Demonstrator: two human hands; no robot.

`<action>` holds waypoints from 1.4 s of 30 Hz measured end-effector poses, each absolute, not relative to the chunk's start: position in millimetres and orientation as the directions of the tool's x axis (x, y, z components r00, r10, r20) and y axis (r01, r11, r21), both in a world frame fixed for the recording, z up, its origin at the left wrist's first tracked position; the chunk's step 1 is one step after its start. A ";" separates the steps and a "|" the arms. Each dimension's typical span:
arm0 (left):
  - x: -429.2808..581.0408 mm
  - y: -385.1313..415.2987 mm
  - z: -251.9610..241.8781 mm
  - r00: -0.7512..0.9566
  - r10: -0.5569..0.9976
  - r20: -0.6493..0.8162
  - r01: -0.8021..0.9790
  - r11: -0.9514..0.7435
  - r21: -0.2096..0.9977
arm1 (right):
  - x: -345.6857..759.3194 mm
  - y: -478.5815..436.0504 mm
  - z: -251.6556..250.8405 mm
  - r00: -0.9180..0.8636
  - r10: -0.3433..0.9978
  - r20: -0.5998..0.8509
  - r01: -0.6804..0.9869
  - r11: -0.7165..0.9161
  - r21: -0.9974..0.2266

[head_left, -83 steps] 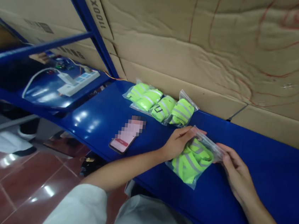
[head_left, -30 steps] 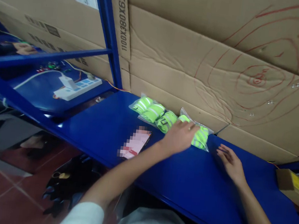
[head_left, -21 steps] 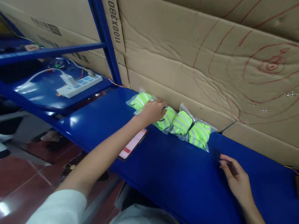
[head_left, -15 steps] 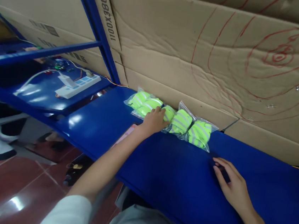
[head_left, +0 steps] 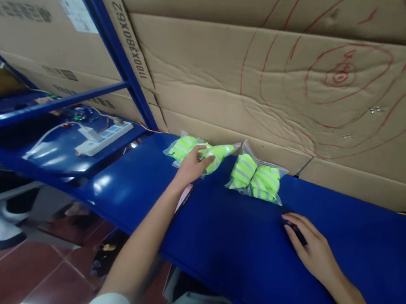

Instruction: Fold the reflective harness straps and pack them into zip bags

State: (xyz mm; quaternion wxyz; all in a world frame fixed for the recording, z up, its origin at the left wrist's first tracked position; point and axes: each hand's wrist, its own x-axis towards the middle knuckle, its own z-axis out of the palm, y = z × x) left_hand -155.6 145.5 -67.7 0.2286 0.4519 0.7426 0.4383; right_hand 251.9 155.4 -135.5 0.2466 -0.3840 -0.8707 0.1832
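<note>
Several clear bags of neon-green reflective bands lie in a row on the blue shelf (head_left: 236, 252), against the cardboard. My left hand (head_left: 191, 166) is closed on the left group of bags (head_left: 184, 146), and one bag (head_left: 221, 152) is tilted up at its right end beside my thumb. Two more bags (head_left: 256, 178) lie apart to the right, untouched. My right hand (head_left: 309, 248) rests flat on the bare shelf, fingers spread, holding nothing. A phone (head_left: 184, 196) lies mostly hidden under my left forearm.
Large cardboard sheets (head_left: 267, 91) with red scribbles form the back wall. A blue upright post (head_left: 116, 41) stands at the left. A lower blue shelf holds a white power strip (head_left: 105, 132) and cables. Below is a red tiled floor (head_left: 31, 269).
My left hand laid the bag it held at the row's right end, moved to the left bags and gripped them. A gap has opened in the row. My right hand stayed on the shelf.
</note>
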 end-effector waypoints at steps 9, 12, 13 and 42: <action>-153.9 131.2 -52.1 -0.079 0.979 -0.187 -0.423 0.137 0.895 | 252.2 158.8 -145.6 -0.627 0.725 0.286 0.555 0.673 -0.488; -148.3 136.4 -64.4 -0.380 0.919 -0.110 -0.229 0.021 0.973 | 251.2 157.7 -142.4 -0.632 0.717 0.294 0.554 0.684 -0.475; -146.1 139.2 -70.8 -0.502 0.864 -0.023 -0.099 -0.031 0.995 | 250.8 157.2 -141.0 -0.636 0.715 0.291 0.555 0.685 -0.472; 1.2 172.3 -105.4 -0.004 0.947 0.322 0.659 -0.240 0.713 | 248.9 153.8 -127.7 -0.584 0.733 0.349 0.540 0.672 -0.507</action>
